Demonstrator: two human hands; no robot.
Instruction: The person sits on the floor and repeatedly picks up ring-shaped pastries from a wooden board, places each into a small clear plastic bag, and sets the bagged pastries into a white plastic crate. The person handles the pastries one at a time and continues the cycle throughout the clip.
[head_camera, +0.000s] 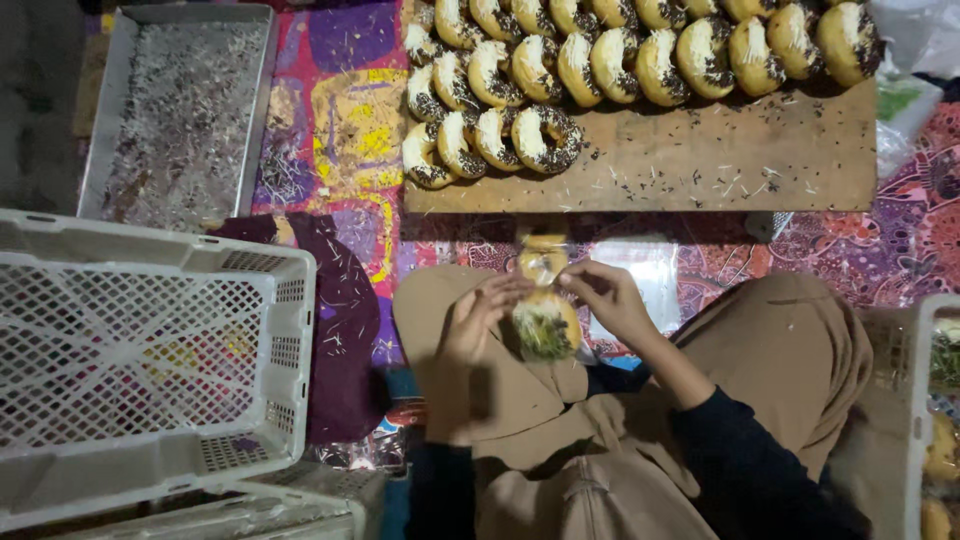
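1. In the lap of a seated person in tan clothing, both hands work on one doughnut (545, 325) that sits inside a clear plastic bag (543, 262); the bag's loose top stands up toward the board beyond.
2. The left hand (470, 325) cups the bagged doughnut from its side, fingers curled about it; the right hand (610, 300) pinches the film near the top, fingers narrow and closed on the plastic.
3. Judged from the grip, the step goes best with the ring held level and the film drawn up clear of the topping, so that sprinkles and shreds stay on the doughnut and not on the bag.
4. At the person's left stands a white lattice crate (150, 370), tipped on its side; nothing shows inside it.
5. At the right edge, a second pale crate (915, 400) holds bagged goods, only partly in view.
6. On the patterned cloth (340, 110) lies a wooden board (720, 160) carrying rows of doughnuts (620, 60) that lean on one another, topped with dark sprinkles and pale shreds; loose bits scatter the bare wood.
7. Farthest left, a shallow grey tray (175, 110) holds a bed of mixed dark and pale sprinkles.
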